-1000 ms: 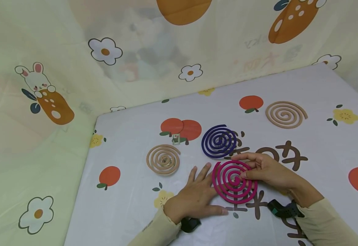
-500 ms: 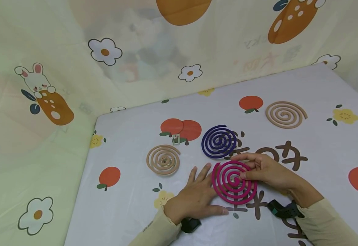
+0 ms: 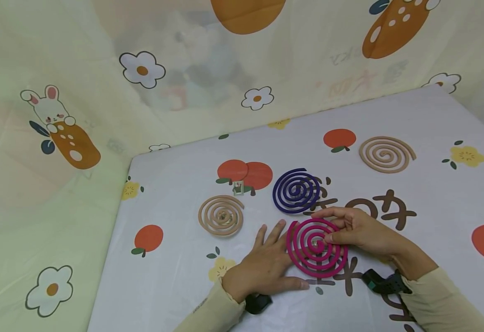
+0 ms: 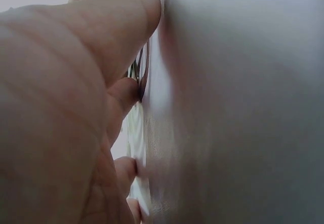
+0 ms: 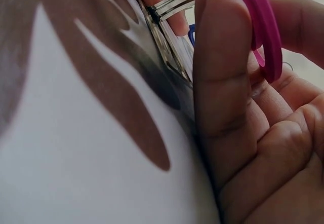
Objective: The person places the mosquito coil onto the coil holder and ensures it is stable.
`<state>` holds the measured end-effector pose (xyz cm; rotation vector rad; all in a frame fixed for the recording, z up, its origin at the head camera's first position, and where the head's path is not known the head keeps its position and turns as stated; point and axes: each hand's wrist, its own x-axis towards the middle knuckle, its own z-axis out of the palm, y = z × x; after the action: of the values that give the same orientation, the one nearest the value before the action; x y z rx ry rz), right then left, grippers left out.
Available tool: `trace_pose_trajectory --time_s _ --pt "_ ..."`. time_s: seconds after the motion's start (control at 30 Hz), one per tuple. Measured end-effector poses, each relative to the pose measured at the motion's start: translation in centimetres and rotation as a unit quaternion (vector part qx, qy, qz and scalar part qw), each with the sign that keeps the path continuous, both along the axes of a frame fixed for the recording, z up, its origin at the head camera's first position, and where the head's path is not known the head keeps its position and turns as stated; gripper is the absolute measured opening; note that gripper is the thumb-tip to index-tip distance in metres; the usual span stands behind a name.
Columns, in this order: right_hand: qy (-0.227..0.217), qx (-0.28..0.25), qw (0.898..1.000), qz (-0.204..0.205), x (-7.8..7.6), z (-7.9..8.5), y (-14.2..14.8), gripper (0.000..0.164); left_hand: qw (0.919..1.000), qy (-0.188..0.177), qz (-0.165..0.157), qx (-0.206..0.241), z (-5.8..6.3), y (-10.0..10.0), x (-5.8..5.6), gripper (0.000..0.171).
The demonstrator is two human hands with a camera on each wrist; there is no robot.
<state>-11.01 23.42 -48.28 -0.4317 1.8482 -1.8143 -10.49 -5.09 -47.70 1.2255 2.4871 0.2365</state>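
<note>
A pink mosquito coil (image 3: 294, 249) is pinched between the thumb and fingers of my right hand (image 3: 360, 230), a little above the table. In the right wrist view a thin metal coil stand (image 5: 177, 2) shows below it, with a prong raised toward the coil. My left hand (image 3: 262, 267) lies with fingers spread on the tablecloth. Its index finger passes under the coil's left edge, and in the right wrist view a fingertip (image 5: 177, 22) is right at the stand. The left wrist view shows the thumb and fingertips along the cloth.
A dark blue coil (image 3: 276, 196) lies just behind the pink one. One tan coil (image 3: 200, 216), with metal under its centre, sits to the left; another tan coil (image 3: 362, 157) is far right. A small metal rectangle (image 3: 238, 187) lies on the printed tablecloth (image 3: 175, 180). Cloth walls stand behind and left.
The pink coil has tilted very slightly, its near edge shifting a little toward me. Both hands stay almost still.
</note>
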Motion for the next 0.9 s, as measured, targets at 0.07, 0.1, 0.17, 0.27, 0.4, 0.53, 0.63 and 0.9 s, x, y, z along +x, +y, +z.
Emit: trace_pose_trajectory --time_s 0.07,0.1,0.17,0.27,0.4,0.53,0.63,0.9 --pt "0.002 0.001 1.000 0.000 0.02 -0.02 -0.08 0.054 1.0000 -0.002 0.001 0.000 0.00 0.00 -0.01 0.080" --pt "0.004 0.001 1.000 0.001 0.03 -0.03 -0.12 0.054 1.0000 -0.002 0.001 -0.001 0.00 -0.01 -0.01 0.080" --pt "0.005 -0.001 1.000 0.002 0.03 -0.03 -0.17 0.054 1.0000 -0.002 0.002 -0.001 -0.02 -0.01 -0.02 0.081" --pt "0.006 0.001 1.000 0.000 0.04 -0.05 -0.14 0.053 1.0000 -0.001 0.001 0.000 -0.06 0.00 -0.05 0.081" --pt "0.007 0.006 1.000 -0.002 0.04 -0.06 -0.10 0.053 1.0000 0.003 0.000 0.001 -0.14 0.03 -0.05 0.081" --pt "0.006 -0.008 1.000 0.001 0.08 -0.09 -0.20 0.053 1.0000 0.004 -0.001 -0.001 -0.16 0.04 -0.01 0.082" --pt "0.005 -0.014 1.000 0.001 0.11 -0.07 -0.26 0.053 1.0000 0.005 -0.002 -0.002 -0.16 0.03 0.01 0.083" --pt "0.011 0.003 1.000 -0.009 0.02 0.14 -0.28 0.053 1.0000 0.009 -0.002 0.000 -0.19 0.02 0.00 0.083"
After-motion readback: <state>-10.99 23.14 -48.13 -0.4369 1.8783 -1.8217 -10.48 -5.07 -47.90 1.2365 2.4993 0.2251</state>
